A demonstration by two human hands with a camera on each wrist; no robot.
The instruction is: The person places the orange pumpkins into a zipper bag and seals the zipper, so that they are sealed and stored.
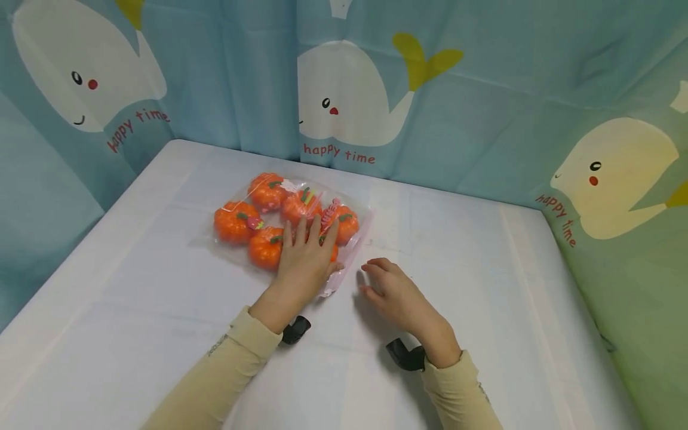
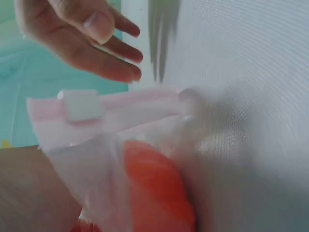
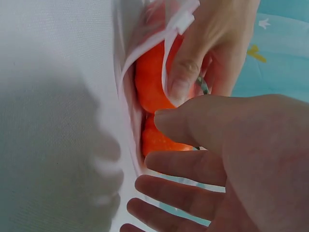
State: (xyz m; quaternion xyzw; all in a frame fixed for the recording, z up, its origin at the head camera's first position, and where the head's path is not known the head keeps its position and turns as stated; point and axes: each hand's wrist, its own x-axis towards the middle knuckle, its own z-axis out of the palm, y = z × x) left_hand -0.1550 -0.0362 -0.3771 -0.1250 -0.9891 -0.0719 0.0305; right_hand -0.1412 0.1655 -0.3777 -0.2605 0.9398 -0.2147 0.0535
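A clear plastic zip bag (image 1: pixel 361 234) with a pink edge lies on the table, several orange toy pumpkins (image 1: pixel 236 222) with green stems inside it. My left hand (image 1: pixel 305 257) rests on the bag, fingers spread over the pumpkins and thumb near the pink edge. In the right wrist view, that thumb touches the film, and the two lips of the bag's mouth stand apart beside a white slider (image 3: pixel 182 22). Just right of the mouth, my right hand (image 1: pixel 396 295) hovers with loosely bent fingers and nothing in it. The left wrist view shows the slider (image 2: pixel 83 105) close up.
The white table (image 1: pixel 161 334) carries the bag near its back left. A blue-green curtain (image 1: pixel 258 77) with whale prints hangs behind and along both sides. Black wrist devices (image 1: pixel 405 355) sit under both forearms.
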